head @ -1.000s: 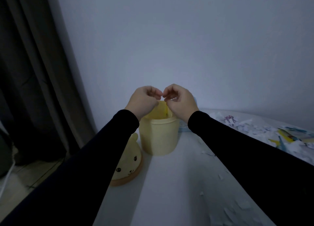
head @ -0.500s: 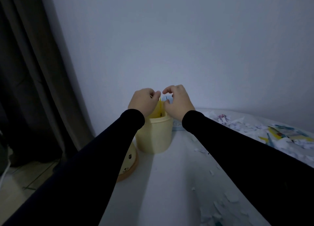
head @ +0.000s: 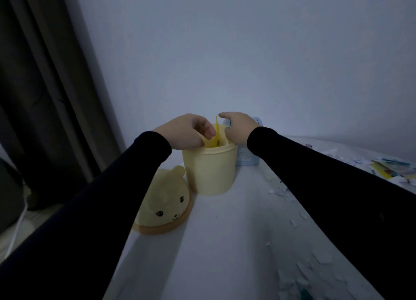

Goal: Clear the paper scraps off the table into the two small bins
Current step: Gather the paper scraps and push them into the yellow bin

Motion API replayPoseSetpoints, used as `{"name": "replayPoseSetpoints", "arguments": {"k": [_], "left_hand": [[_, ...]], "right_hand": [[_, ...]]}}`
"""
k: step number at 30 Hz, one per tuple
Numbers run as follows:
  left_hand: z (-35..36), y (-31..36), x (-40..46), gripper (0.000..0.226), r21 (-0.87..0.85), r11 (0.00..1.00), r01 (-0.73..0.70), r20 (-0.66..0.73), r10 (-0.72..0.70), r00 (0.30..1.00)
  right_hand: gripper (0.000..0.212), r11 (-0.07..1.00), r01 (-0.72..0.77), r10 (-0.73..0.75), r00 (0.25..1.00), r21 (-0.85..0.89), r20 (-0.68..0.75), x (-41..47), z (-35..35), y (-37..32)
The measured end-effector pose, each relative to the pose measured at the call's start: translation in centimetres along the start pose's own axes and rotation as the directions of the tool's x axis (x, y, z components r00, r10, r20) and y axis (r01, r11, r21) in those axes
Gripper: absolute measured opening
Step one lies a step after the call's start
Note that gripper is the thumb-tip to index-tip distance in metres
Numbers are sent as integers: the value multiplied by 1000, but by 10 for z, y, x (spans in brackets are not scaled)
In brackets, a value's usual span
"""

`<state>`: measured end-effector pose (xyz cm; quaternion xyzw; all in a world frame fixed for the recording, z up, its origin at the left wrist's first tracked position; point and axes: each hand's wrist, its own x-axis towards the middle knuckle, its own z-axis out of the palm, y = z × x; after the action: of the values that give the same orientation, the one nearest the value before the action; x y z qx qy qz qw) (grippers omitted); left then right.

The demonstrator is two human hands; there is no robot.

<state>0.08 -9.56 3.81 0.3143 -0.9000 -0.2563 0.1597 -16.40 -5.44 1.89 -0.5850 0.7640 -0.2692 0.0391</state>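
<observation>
Scraps strewn on the table, both hands at the yellow bin

The table [head: 225,243] carries paper scraps [head: 290,196] along its right side; they look light and flimsy, best pinched or swept. Yellow bin [head: 209,166] stands open; left hand [head: 186,131] curls at its rim, right hand [head: 238,126] hovers loosely spread.
</observation>
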Motion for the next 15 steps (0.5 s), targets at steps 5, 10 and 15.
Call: {"name": "replayPoseSetpoints", "arguments": {"k": [5,10,15], "left_hand": [[14,-7,3,11,86,995,-55,-142,67,988],[23,-4,1,22,61,993,-104,-257,116,960],[40,14,-29,29,85,955,-286,-566,282,775]], "right_hand": [[57,994,95,-97,994,46,52,5,-1,1],[39,988,145,-143,988,54,-51,-1,-3,7],[25,975,178,-142,960,134,-243,-40,-13,0]]}}
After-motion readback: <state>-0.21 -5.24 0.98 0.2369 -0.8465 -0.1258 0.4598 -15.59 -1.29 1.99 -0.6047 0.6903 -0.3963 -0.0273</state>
